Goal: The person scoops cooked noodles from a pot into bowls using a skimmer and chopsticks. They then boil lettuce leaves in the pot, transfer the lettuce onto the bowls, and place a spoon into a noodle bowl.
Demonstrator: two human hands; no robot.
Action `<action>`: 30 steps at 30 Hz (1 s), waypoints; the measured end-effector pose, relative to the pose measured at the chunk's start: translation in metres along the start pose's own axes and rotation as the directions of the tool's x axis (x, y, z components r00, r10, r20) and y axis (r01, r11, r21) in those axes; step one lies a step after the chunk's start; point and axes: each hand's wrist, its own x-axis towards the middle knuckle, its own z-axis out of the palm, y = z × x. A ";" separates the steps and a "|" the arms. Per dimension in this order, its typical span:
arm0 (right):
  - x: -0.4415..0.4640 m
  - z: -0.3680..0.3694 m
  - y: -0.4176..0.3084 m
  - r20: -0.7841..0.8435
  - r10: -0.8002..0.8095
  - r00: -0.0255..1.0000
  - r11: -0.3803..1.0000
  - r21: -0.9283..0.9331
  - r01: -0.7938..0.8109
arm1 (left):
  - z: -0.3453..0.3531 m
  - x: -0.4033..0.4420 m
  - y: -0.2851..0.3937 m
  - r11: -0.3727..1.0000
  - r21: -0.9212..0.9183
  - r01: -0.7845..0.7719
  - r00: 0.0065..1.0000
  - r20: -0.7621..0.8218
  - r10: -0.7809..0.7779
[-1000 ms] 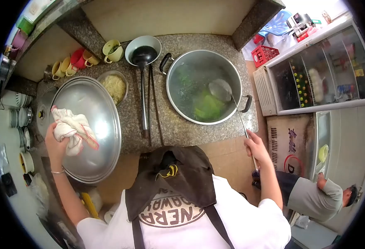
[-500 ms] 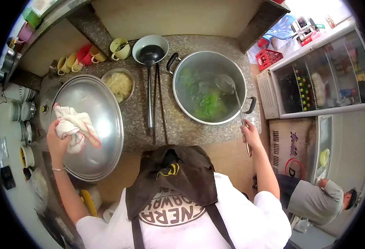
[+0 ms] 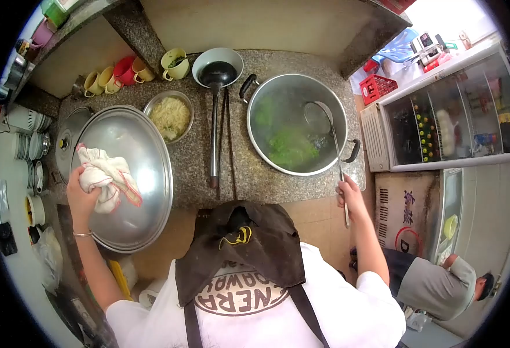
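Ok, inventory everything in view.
Pot: one, silver, counter
Greens: uncounted, green, inside pot
Skimmer: one, silver, inside pot
Large lid: one, silver, left
Cloth: one, white, against lid
Bowls: two, pale and silver, counter
Ladle: one, black and silver, in bowl
Chopsticks: two, brown, beside ladle
Cups: five, yellow and red, back left
Crate: one, red, right
Fridge: one, white, right
Person: one, grey top, right
Left hand: one, on cloth
Right hand: one, on skimmer

Lid (image 3: 142,203) seen as smooth, glossy metal, draped with soft, creased cloth towel (image 3: 105,174). Pot (image 3: 255,140) finished in duller metal, handles dark and plastic-looking; ladle (image 3: 214,133) shaft polished metal. Countertop (image 3: 243,174) surfaced in speckled, low-sheen stone; apron (image 3: 208,255) made of wrinkled, matt cloth.
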 end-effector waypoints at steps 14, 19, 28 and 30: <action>0.031 0.001 0.013 0.020 -0.071 0.997 0.974 -0.214 0.073 | -0.005 -0.005 -0.001 0.998 0.040 -0.043 0.999 -0.013 0.043; -0.011 -0.016 -0.008 0.091 0.185 0.978 0.973 -0.158 -0.170 | -0.006 -0.012 -0.007 1.000 0.015 -0.001 1.000 -0.027 0.001; 0.042 -0.010 0.030 -0.093 -0.091 0.992 0.964 -0.258 0.064 | -0.005 -0.010 -0.009 1.000 0.008 -0.008 1.000 0.009 0.008; 0.030 -0.015 0.021 -0.071 0.028 0.997 0.979 -0.200 -0.042 | -0.005 -0.012 -0.007 1.000 0.005 0.002 1.000 0.010 -0.002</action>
